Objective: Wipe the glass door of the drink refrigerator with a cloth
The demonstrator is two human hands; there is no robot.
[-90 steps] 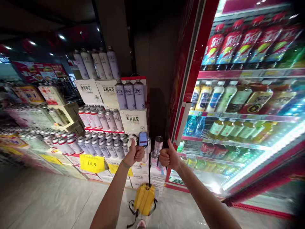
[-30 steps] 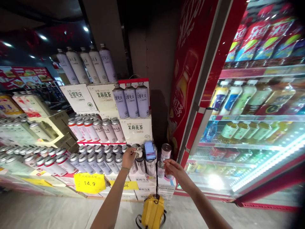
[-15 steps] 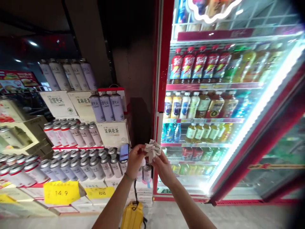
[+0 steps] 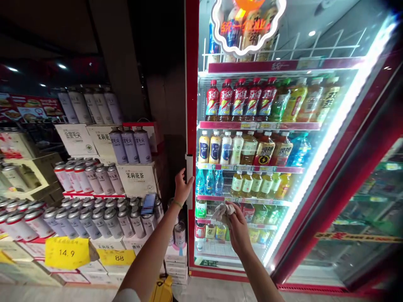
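Note:
My left hand (image 4: 182, 188) is at the edge of the fridge door, beside its pale vertical handle (image 4: 189, 180). Its fingers are apart with nothing in them, and the thumb overlaps the handle; I cannot tell whether it touches. My right hand (image 4: 238, 226) pinches a crumpled whitish cloth (image 4: 224, 212) in front of the glass. Behind the cloth, rows of drink bottles (image 4: 248, 184) stand on the lit shelves of the red-framed fridge (image 4: 192, 105).
To the left, tall drink cans (image 4: 91, 222) stand in rows on stacked cartons (image 4: 137, 176), with a phone (image 4: 149, 204) on top. Yellow price signs (image 4: 67, 253) hang in front. A yellow bag (image 4: 162, 289) is low by my left arm. Another fridge (image 4: 349, 251) is at the right.
My hands have parted. The left let go of the cloth and moved up to the fridge handle, while the right carried the cloth to the right and slightly down. My view has shifted right.

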